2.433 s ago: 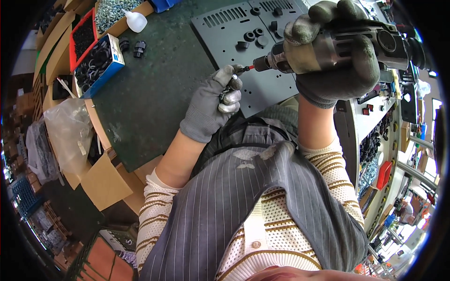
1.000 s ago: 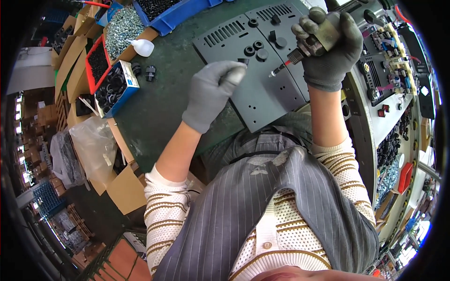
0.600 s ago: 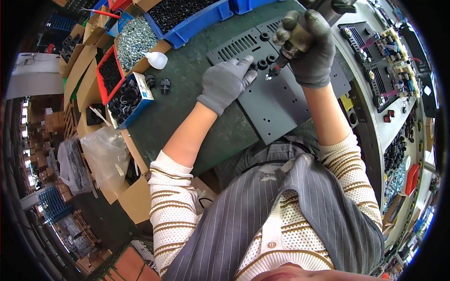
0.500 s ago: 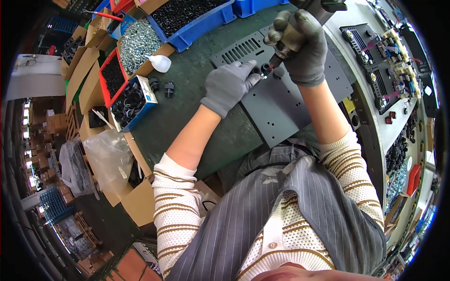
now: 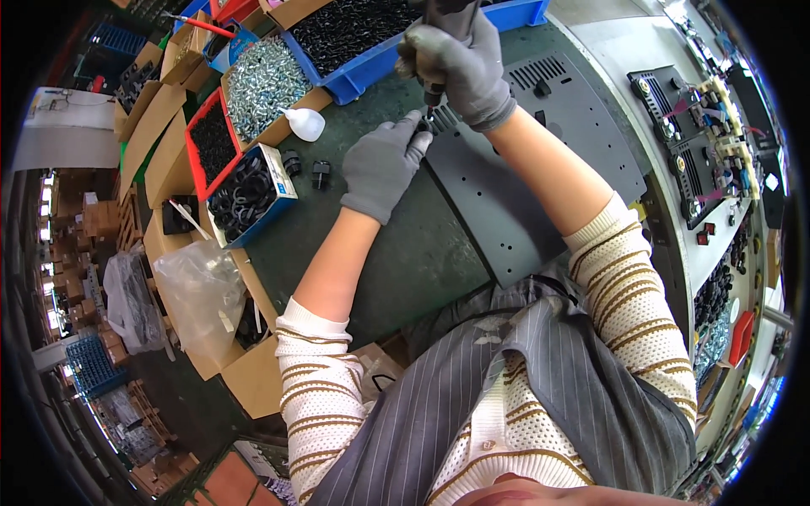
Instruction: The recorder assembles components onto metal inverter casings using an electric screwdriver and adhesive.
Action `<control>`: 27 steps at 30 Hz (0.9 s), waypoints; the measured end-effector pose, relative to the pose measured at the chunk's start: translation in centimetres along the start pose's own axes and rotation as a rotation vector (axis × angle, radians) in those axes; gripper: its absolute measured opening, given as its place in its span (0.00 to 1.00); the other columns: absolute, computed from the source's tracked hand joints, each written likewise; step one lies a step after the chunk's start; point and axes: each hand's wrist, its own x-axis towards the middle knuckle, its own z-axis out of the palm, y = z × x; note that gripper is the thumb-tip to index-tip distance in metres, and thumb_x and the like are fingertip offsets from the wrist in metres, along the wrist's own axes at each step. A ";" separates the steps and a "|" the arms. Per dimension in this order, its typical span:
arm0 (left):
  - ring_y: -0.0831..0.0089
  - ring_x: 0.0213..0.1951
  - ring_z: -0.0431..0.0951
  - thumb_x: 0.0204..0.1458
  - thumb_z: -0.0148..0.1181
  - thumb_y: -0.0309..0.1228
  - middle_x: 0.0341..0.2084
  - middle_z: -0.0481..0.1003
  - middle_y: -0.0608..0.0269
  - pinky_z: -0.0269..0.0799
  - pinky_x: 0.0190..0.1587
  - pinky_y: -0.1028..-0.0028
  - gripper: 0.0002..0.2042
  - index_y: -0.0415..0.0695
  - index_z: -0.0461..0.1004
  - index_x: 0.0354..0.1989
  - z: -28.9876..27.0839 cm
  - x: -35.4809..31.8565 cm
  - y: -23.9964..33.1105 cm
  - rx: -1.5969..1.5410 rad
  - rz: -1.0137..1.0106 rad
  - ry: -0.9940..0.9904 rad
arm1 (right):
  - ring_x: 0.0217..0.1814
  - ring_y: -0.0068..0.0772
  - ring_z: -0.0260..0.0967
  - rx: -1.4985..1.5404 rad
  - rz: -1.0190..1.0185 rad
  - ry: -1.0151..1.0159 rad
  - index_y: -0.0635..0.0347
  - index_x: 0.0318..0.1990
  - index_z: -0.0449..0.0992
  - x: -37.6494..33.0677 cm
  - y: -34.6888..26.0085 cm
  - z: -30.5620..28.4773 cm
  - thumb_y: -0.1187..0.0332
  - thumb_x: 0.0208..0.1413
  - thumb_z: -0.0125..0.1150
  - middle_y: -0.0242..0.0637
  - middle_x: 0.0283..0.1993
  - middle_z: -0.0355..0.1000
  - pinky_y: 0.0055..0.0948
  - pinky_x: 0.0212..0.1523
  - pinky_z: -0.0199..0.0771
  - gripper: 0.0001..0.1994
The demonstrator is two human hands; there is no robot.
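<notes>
A dark grey slotted metal panel (image 5: 527, 215) lies on the dark green bench top. My gloved right hand (image 5: 468, 72) is wrapped around a dark power screwdriver (image 5: 434, 91), its bit pointing down by the panel's left edge. Just below that bit, my gloved left hand (image 5: 380, 169) has thumb and forefinger pinched together. Something small and dark shows at those fingertips, too little of it to name. A black knob-like part (image 5: 542, 88) stands on the panel's slotted area; my right forearm covers some of the panel.
Left of my left hand are two black fittings (image 5: 321, 174), a white squeeze bottle (image 5: 305, 125), a box of black rings (image 5: 243, 192), a red bin of black screws (image 5: 214, 148) and silver screws (image 5: 266, 88). A blue bin (image 5: 354, 83) stands behind. Assembled units (image 5: 666, 105) lie right.
Both hands and the screwdriver have shifted left, from over the panel to its far left edge. A black part now shows uncovered on the panel. The surroundings appear slightly shifted as well.
</notes>
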 end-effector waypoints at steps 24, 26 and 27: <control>0.54 0.39 0.81 0.63 0.53 0.52 0.37 0.80 0.57 0.74 0.39 0.55 0.19 0.50 0.78 0.47 1.1 0.7 -0.3 -0.060 -0.015 -0.026 | 0.30 0.23 0.76 -0.108 0.085 -0.242 0.62 0.52 0.71 0.5 2.4 1.4 0.68 0.49 0.74 0.34 0.36 0.74 0.25 0.30 0.82 0.24; 0.59 0.36 0.80 0.63 0.54 0.47 0.35 0.79 0.58 0.74 0.36 0.58 0.17 0.48 0.77 0.50 1.1 0.6 -0.4 -0.249 -0.016 0.077 | 0.30 0.23 0.76 -0.149 0.075 -0.164 0.62 0.52 0.71 0.1 0.6 2.0 0.69 0.49 0.74 0.34 0.37 0.74 0.26 0.30 0.82 0.23; 0.63 0.33 0.80 0.63 0.55 0.44 0.33 0.78 0.59 0.74 0.34 0.61 0.16 0.47 0.76 0.52 0.9 0.5 -0.8 -0.424 -0.018 0.153 | 0.28 0.26 0.76 -0.054 -0.030 -0.146 0.63 0.51 0.71 -0.2 -0.3 2.5 0.69 0.51 0.71 0.35 0.34 0.75 0.26 0.28 0.80 0.21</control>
